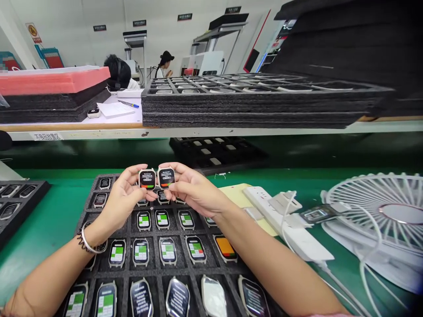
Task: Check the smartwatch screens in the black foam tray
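My left hand point(121, 199) holds a smartwatch body point(147, 179) with a lit dark screen. My right hand point(191, 188) holds a second watch body point(166, 176) right beside it, the two nearly touching. Both are lifted above a black foam tray point(127, 268) on the green bench, whose pockets hold several more watch bodies, many showing green and white screens, one point(225, 247) orange. A bracelet sits on my left wrist.
A white power strip point(291, 229) with plugs and cables lies right of the tray, beside a white fan point(376, 220). Another foam tray point(16, 198) sits at the left. The shelf above carries stacked foam trays point(251, 105). Two people work in the background.
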### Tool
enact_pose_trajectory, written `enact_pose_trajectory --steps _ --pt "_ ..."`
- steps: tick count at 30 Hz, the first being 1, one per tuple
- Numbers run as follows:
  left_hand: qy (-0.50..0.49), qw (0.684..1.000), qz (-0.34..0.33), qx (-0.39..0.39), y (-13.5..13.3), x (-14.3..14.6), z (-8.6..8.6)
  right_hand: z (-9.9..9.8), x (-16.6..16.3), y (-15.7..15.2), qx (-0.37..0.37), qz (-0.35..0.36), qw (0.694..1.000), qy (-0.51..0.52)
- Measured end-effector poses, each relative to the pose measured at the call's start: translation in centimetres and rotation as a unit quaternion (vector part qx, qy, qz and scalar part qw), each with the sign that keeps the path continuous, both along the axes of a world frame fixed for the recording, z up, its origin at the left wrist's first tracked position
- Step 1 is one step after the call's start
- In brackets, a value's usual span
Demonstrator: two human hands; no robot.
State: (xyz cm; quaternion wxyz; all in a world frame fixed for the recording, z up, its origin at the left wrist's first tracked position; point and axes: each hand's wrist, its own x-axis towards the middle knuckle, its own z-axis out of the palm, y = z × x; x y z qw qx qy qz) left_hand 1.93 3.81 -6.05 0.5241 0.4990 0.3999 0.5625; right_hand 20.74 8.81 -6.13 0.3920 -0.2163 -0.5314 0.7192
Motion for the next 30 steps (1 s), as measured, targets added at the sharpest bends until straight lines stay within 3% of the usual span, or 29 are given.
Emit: enact_pose_trajectory --steps 30 --pt "0.004 1.0 0.002 -0.015 -0.21 -0.03 -0.47 -0.53 -0.23 0.1 0.025 -0.023 0.999 -0.011"
